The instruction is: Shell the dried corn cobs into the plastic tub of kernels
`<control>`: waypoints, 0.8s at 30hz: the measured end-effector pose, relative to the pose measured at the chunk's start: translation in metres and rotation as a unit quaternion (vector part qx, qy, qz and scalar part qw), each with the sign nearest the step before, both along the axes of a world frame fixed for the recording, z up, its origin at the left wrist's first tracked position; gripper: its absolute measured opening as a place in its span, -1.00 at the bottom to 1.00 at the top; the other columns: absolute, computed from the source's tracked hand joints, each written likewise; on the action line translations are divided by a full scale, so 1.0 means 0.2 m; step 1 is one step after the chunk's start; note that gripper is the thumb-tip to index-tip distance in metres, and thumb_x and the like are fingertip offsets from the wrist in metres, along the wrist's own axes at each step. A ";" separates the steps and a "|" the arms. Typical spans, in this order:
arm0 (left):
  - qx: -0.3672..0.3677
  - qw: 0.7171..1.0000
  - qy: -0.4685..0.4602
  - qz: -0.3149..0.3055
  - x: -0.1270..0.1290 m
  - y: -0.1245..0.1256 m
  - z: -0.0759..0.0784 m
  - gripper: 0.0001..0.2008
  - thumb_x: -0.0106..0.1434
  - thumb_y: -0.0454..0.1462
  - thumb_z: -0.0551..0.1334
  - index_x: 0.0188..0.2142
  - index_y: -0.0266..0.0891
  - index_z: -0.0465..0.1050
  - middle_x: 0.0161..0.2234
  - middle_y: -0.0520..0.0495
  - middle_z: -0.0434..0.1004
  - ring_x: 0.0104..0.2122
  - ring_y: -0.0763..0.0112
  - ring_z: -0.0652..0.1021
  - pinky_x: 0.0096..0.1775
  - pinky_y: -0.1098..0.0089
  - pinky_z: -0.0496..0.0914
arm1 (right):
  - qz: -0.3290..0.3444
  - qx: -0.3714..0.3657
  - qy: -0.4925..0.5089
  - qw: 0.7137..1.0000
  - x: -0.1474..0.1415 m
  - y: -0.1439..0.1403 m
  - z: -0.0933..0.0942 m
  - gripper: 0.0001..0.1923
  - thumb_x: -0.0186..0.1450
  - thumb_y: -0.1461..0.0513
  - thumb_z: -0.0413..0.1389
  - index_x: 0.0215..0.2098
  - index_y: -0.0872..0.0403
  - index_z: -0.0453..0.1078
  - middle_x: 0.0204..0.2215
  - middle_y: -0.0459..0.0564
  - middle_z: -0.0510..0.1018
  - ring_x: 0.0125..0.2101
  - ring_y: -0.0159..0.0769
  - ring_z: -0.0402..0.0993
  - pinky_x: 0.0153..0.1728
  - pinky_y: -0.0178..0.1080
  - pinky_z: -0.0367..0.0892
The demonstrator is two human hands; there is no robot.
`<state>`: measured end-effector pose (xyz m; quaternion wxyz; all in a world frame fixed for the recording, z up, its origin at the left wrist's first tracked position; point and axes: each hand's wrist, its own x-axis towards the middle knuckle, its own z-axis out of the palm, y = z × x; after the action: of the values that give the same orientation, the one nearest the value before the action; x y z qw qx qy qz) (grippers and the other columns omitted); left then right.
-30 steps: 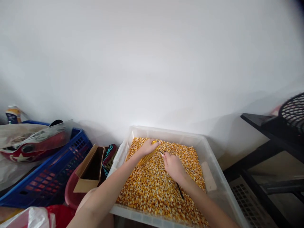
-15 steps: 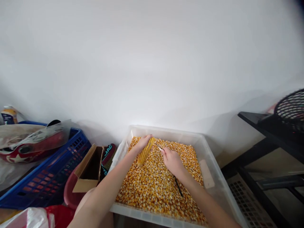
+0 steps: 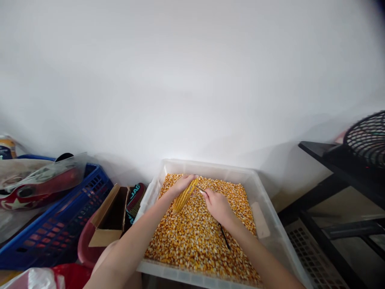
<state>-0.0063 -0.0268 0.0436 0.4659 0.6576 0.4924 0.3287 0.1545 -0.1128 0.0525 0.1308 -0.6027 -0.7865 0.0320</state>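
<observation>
My left hand (image 3: pixel 184 183) is closed around the upper end of a yellow corn cob (image 3: pixel 183 199), which slants over a bed of loose corn kernels (image 3: pixel 192 237). Most of the cob's visible side is covered with kernels. My right hand (image 3: pixel 217 204) grips a thin pointed metal tool (image 3: pixel 199 188), its tip close to the cob's right side; whether it touches is too small to tell. A black strip or cord (image 3: pixel 224 237) shows below the right wrist, and I cannot tell if it belongs to the tool. The kernels lie in a translucent plastic bin (image 3: pixel 266 192).
Left of the bin stand an open cardboard box (image 3: pixel 110 218), a pink basin (image 3: pixel 86 241) and a blue basket (image 3: pixel 51 237) holding bagged items. To the right is a black metal frame (image 3: pixel 325 196) with a fan-like grille (image 3: pixel 368 138). Behind rises a white wall (image 3: pixel 192 80).
The view has shifted slightly. The cob has turned a little in my left hand, and the tool's tip sits nearer its side. Both hands keep their grips.
</observation>
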 end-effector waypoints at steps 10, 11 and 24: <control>0.005 1.000 0.026 -0.009 -0.01 0.02 -0.04 -0.60 0.12 -0.02 0.04 -0.42 -0.29 0.46 -0.36 -0.07 0.54 -0.27 0.23 0.47 -0.23 0.36 0.33 | 0.003 -0.014 -0.044 0.999 0.00 -0.01 0.03 -0.69 0.39 0.21 -0.19 -0.28 0.12 0.36 -0.43 0.04 0.56 -0.44 -0.32 0.49 -0.49 -0.33 0.07; 0.011 0.999 0.038 -0.008 -0.01 0.02 -0.04 -0.60 0.12 -0.01 0.04 -0.41 -0.29 0.46 -0.35 -0.07 0.54 -0.26 0.22 0.46 -0.22 0.35 0.32 | 0.004 -0.014 -0.055 0.998 -0.01 -0.01 0.03 -0.69 0.39 0.22 -0.19 -0.27 0.13 0.36 -0.43 0.05 0.56 -0.43 -0.31 0.49 -0.49 -0.33 0.09; 0.115 0.979 0.162 -0.049 0.04 -0.03 -0.01 -0.61 0.16 -0.07 0.01 -0.38 -0.32 0.45 -0.37 -0.07 0.52 -0.33 0.26 0.48 -0.25 0.37 0.32 | -0.001 -0.052 -0.117 0.992 -0.05 -0.05 0.04 -0.64 0.39 0.24 -0.27 -0.25 0.21 0.33 -0.45 0.17 0.53 -0.40 -0.21 0.52 -0.46 -0.31 0.22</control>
<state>0.0020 -0.0325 0.0414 0.3169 0.7747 0.4876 0.2484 0.1453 -0.1223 0.0604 0.0061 -0.6094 -0.7929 0.0015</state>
